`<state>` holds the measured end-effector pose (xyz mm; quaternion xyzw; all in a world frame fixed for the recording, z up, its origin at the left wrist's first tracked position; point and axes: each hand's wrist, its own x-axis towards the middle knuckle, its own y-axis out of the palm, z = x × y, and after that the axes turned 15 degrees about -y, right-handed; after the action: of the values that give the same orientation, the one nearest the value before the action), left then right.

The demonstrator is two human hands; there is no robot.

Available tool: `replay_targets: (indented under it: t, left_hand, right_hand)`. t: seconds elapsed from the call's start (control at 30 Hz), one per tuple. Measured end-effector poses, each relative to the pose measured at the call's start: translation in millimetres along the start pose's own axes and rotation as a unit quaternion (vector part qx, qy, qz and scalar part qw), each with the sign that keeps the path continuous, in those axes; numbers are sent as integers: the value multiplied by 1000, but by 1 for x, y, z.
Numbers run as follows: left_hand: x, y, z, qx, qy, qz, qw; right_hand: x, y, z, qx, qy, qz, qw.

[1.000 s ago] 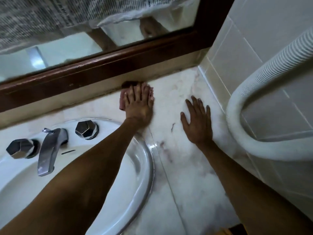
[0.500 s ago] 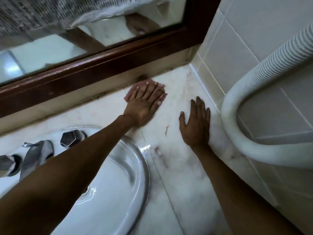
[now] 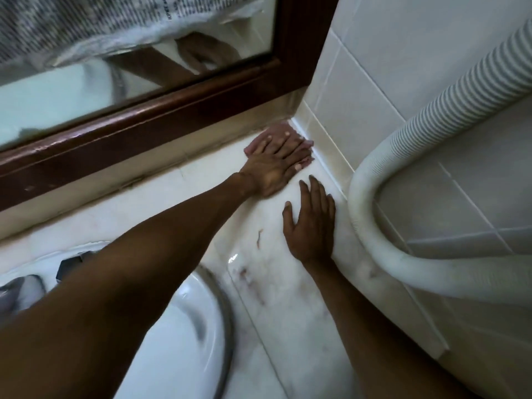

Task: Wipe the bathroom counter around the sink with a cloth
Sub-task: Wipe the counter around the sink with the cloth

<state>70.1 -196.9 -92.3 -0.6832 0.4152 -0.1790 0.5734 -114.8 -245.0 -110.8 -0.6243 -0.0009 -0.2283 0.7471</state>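
Observation:
A pink cloth [image 3: 276, 133] lies flat in the back right corner of the white marble counter [image 3: 276, 298], where the mirror ledge meets the tiled wall. My left hand [image 3: 276, 165] presses down on it with fingers spread, covering most of it. My right hand [image 3: 312, 220] rests flat on the counter just in front of the cloth, fingers apart, holding nothing. The white sink [image 3: 190, 326] with its metal rim is at the lower left, partly hidden by my left forearm.
A thick white ribbed hose [image 3: 383, 180] curves down along the tiled wall [image 3: 359, 82] right of my right hand. A dark wooden mirror frame [image 3: 161, 125] runs behind the counter. A tap knob [image 3: 70, 262] and spout [image 3: 11, 292] show at the left edge.
My left hand has slid the cloth to the right along the back edge into the corner. My right hand has stayed planted on the counter. The view has shifted right.

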Motion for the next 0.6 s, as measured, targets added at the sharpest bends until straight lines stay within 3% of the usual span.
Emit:
replay_targets:
  t: [0.1,0.27,0.43,0.6]
  left_hand:
    - [4,-8,22,11,46,17,999]
    - [12,3,-11,-7,-93,-43,995]
    - [13,-5,13,-6,15,-16,1000]
    - [-2,-3,4,-29,-85,-56,994]
  right_hand:
    - [0,-1,0,1,5,-3,1000]
    - [1,-1,1,1,6,-4,1000]
    - [2,-2,0,-3,5,-3,1000]
    - [1,0,-1,0,1,-13,1000]
